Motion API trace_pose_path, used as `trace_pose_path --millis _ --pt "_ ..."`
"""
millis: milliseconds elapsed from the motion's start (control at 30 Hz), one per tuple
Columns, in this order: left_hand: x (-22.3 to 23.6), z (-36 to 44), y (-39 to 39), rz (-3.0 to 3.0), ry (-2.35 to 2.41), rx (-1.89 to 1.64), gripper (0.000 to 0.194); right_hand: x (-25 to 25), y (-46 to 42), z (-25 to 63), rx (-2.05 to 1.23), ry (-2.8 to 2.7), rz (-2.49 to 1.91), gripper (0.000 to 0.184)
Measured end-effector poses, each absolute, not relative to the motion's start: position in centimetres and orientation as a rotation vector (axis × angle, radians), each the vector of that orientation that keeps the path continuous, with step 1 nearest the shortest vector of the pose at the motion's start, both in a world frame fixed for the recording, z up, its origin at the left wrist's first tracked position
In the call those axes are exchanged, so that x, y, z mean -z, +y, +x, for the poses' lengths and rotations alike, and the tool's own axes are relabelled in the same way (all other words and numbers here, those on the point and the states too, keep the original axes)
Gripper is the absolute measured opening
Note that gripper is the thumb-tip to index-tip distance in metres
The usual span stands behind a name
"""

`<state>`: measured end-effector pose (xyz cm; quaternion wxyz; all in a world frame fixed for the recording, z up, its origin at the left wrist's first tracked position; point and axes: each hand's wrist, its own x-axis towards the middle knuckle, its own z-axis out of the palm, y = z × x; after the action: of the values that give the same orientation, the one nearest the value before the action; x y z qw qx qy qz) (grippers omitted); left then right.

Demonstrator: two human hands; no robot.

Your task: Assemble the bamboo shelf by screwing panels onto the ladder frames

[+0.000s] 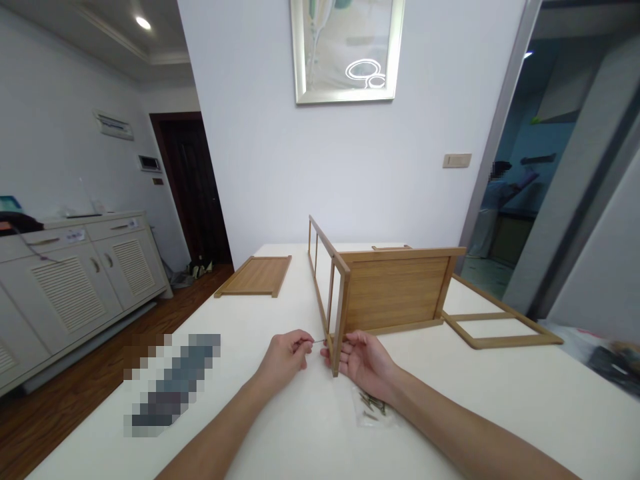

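My left hand (290, 351) is closed in a pinch on a thin metal rod (319, 341) that looks like a hex key. Its tip points at the lower corner of an upright wooden ladder-like frame (341, 313); whether it sits in a screw there is too small to tell. Cupped around the bottom of that frame's near post is my right hand (367, 363), fingers on both sides of it. A wooden panel (395, 290) stands on its long edge and meets the frame at a right angle. Below my right hand lies a clear plastic bag (361, 417) with several screws (370, 403).
Another slatted wooden panel (257, 275) lies flat at the table's back left. A second open wooden frame (500, 320) lies to the right, behind the standing panel. A blurred-out object (175, 383) is at the left edge of the white table (280, 433). A person (495, 200) stands in the room beyond the doorway.
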<state>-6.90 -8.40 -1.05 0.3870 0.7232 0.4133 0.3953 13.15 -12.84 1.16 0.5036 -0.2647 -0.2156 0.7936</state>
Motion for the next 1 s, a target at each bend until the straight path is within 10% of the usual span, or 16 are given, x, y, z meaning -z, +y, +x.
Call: trace_pose_path --millis 1000 --pt "1.06 -6.96 -7.60 1.635 0.973 -1.022 0.029 -1.32 -13.01 13.09 -1.915 -0.525 -0.649 0.020"
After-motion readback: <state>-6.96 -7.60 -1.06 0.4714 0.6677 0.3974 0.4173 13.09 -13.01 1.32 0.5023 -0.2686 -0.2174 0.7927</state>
